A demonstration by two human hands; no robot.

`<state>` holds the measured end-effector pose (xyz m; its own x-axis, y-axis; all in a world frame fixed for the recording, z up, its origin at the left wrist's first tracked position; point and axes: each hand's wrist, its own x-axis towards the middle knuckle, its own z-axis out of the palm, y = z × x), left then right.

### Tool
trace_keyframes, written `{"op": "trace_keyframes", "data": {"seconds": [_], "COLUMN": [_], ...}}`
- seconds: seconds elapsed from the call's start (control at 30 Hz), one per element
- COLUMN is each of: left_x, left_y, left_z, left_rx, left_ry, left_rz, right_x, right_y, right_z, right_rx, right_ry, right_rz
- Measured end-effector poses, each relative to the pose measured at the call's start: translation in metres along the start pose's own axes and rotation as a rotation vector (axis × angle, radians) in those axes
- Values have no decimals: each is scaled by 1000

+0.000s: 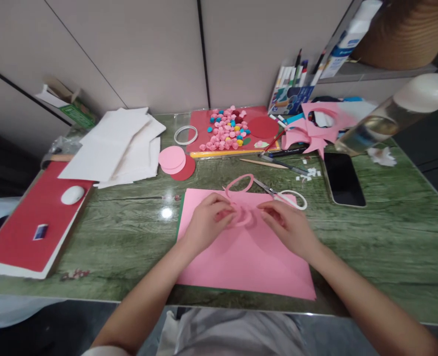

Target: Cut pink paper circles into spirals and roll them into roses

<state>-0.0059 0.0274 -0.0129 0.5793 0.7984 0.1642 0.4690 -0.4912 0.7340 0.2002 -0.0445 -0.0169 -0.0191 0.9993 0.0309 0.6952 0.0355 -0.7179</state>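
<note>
Over a sheet of pink paper [246, 267], my left hand [207, 222] pinches a curling pink paper strip [244, 221]. One loop of the strip rises above the fingers, and other coils hang between my hands. Facing it, my right hand [291, 227] has its thumb and fingertips drawn together by the strip's right side; whether the strip is in them is too blurred to tell. Scissors with white handles [303, 198] lie just beyond the sheet's far edge, partly behind the right fingers. A darker green edge shows under the pink sheet.
Pink and red paper circles [172, 159], a tape roll [185, 135] and small coloured paper pieces [226, 131] lie behind. White sheets [108, 143] and a red board [22, 217] are left. A phone [343, 179], pink scraps [308, 128] and a tall bottle [374, 126] stand or lie right.
</note>
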Motion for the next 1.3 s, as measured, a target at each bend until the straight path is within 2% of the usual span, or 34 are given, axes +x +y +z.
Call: {"op": "trace_keyframes", "data": {"seconds": [0.07, 0.1, 0.17, 0.23, 0.33, 0.43, 0.57, 0.83, 0.97, 1.07, 1.3], "left_x": [-4, -6, -8, -8, -7, -7, -7, 0, 0, -2, -1], "left_y": [3, 3, 5, 7, 10, 11, 11, 4, 2, 5, 7], "left_z": [4, 6, 9, 10, 9, 5, 4, 6, 9, 12, 12], "left_rx": [141, 223, 352, 396, 355, 272, 141, -261, -436, -442, -314], "left_ry": [42, 27, -80, -215, -295, -254, -188, -52, -97, -172, -191], "left_rz": [145, 216, 310, 320, 270, 218, 79, -140, -246, -287, -289], "right_x": [1, 2, 2, 3, 2, 2, 1, 2, 2, 1, 0], "right_y": [-2, -2, 0, 3, 4, 2, -2, 1, 5, 6, -1], "right_z": [2, 2, 4, 5, 6, 6, 7, 11, 14, 14, 9], "right_rx": [163, 226, 285, 268, 214, 163, 144, 63, 91, 124, 176], "right_ry": [-79, -111, -135, -125, -104, -100, -90, -116, -124, -125, -152], "right_rz": [88, 121, 159, 168, 147, 117, 106, 90, 101, 94, 61]}}
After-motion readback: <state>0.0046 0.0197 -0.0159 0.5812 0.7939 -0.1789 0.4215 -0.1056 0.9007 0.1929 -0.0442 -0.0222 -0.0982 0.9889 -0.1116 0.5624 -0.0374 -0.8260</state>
